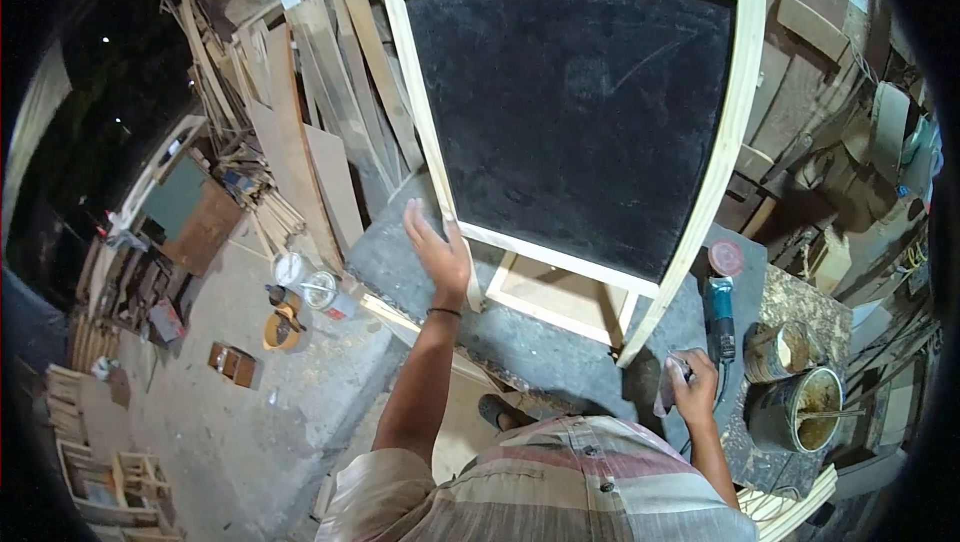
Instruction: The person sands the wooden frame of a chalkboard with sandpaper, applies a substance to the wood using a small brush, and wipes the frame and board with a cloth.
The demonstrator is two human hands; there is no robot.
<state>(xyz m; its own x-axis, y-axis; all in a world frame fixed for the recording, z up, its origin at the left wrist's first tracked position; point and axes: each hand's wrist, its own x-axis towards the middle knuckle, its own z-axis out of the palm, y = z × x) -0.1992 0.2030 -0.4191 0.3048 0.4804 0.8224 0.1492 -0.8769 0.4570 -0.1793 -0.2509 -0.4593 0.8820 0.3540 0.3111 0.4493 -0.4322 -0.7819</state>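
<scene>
A chalkboard easel [570, 132] with a black panel and pale wooden frame stands upright on the grey work table [540, 347]. My left hand [437, 254] is at the lower part of its left leg, fingers stretched and apart, the thumb against the wood. Low beside the right leg, my right hand [697, 384] is closed on a thin purplish piece of sandpaper [664, 394], which hangs from the fingers. Behind the board, a second wooden frame [560, 294] shows below the panel. A teal power sander [719, 314] with a reddish disc lies right of the easel.
Two used tubs [812, 407] of brownish material stand at the right. Wooden boards [330, 72] lean behind the table on the left. On the concrete floor [290, 412] are clear jars [320, 290], a yellow-orange container [284, 330] and a small wooden box [232, 364].
</scene>
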